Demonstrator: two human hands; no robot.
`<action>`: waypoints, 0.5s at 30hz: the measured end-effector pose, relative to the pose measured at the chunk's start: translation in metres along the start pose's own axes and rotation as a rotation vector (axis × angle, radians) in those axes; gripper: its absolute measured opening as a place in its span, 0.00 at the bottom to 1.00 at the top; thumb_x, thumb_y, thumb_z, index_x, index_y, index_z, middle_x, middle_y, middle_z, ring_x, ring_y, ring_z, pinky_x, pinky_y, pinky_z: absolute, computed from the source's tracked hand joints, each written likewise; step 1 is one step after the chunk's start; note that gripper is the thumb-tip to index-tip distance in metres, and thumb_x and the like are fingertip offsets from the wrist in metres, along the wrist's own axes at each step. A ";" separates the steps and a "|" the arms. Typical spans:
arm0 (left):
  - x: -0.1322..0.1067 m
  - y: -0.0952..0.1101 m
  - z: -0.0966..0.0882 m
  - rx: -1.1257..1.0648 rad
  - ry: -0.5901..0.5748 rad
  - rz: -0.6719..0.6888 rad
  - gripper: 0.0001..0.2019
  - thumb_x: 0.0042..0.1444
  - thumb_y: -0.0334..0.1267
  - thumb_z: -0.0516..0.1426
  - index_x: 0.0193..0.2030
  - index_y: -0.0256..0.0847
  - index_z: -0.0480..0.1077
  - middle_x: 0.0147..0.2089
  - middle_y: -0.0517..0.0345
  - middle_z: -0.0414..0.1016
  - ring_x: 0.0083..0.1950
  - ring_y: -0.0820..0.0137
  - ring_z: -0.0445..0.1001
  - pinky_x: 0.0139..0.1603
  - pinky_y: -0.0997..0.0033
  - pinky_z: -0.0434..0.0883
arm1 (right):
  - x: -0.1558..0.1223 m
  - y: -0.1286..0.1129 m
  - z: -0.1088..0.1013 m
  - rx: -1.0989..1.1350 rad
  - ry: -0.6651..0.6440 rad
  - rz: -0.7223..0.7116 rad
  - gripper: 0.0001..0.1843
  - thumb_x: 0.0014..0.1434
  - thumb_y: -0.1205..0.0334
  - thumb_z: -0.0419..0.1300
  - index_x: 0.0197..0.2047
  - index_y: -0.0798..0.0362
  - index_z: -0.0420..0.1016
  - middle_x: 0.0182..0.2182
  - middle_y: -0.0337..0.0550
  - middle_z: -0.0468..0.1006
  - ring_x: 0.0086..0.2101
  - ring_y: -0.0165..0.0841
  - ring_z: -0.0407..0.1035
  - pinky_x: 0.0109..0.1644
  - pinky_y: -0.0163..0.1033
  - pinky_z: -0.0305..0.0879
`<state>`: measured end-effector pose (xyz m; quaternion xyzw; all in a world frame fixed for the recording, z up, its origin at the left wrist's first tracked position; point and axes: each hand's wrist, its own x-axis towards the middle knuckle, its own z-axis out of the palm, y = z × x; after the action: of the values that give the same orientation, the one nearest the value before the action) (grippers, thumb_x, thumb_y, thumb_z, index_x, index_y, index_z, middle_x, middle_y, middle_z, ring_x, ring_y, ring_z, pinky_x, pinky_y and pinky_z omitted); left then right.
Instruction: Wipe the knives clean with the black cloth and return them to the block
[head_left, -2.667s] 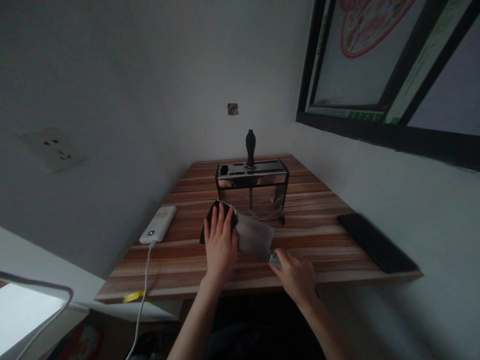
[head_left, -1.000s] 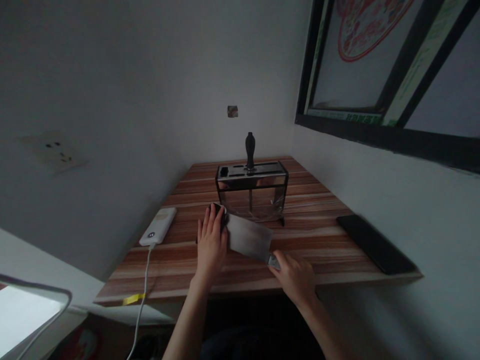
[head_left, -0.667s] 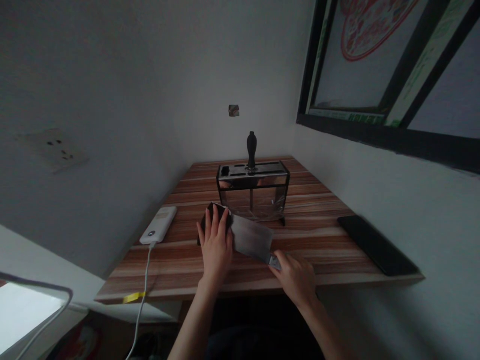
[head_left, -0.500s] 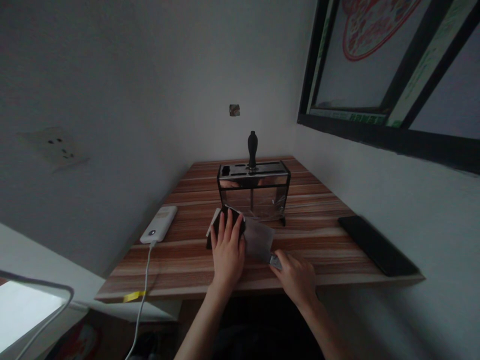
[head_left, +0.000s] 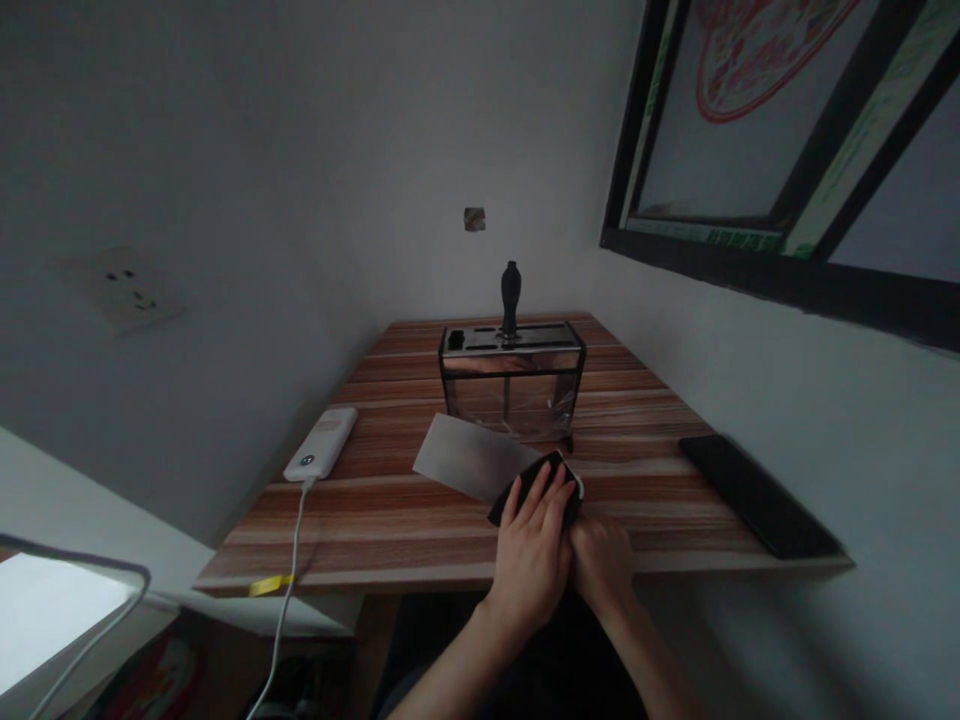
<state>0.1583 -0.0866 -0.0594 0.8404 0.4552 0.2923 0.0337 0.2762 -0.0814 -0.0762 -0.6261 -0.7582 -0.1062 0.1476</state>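
Note:
A cleaver (head_left: pixel 472 458) lies flat over the wooden table, its broad grey blade pointing left and away. My right hand (head_left: pixel 602 562) is closed around its handle, which is now hidden behind my hands. My left hand (head_left: pixel 534 545) presses a black cloth (head_left: pixel 517 498) with a pale edge onto the handle end of the blade, fingers stretched over the fabric. Both hands touch or nearly touch each other. Just behind the blade stands a knife block (head_left: pixel 512 362) with a clear front and a metal slotted top. A black handle (head_left: pixel 511 298) sticks up from it.
A white power bank (head_left: pixel 322 445) with a white cable (head_left: pixel 295 560) lies at the table's left side. At the right edge rests a black phone-like slab (head_left: pixel 761 497). Yellow tape (head_left: pixel 268 585) sticks to the front edge. Walls flank the table (head_left: pixel 375 545).
My left hand and the black cloth have slid right along the blade, from its far end to the handle, uncovering the left part. My right hand stays at the handle.

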 end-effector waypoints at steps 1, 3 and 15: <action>0.000 -0.001 0.000 0.005 0.001 0.006 0.30 0.56 0.23 0.46 0.67 0.40 0.56 0.71 0.59 0.53 0.73 0.69 0.44 0.72 0.54 0.46 | 0.000 0.000 0.000 0.005 0.000 0.000 0.13 0.53 0.77 0.55 0.28 0.54 0.78 0.26 0.48 0.82 0.27 0.38 0.77 0.28 0.37 0.60; 0.000 -0.003 -0.001 0.016 -0.004 0.018 0.31 0.56 0.23 0.46 0.67 0.40 0.54 0.71 0.59 0.52 0.73 0.69 0.44 0.72 0.54 0.46 | 0.000 0.000 0.000 0.009 0.006 -0.005 0.12 0.53 0.77 0.55 0.29 0.54 0.78 0.27 0.47 0.82 0.28 0.38 0.77 0.29 0.36 0.61; 0.004 -0.028 -0.017 0.220 0.071 -0.047 0.30 0.61 0.28 0.48 0.70 0.47 0.50 0.73 0.61 0.47 0.73 0.64 0.44 0.71 0.50 0.47 | -0.001 0.000 0.003 0.050 0.098 -0.031 0.07 0.54 0.66 0.64 0.38 0.51 0.75 0.29 0.41 0.82 0.30 0.37 0.76 0.32 0.37 0.57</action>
<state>0.1303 -0.0703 -0.0528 0.8172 0.5050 0.2694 -0.0681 0.2757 -0.0816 -0.0799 -0.6045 -0.7621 -0.1200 0.1986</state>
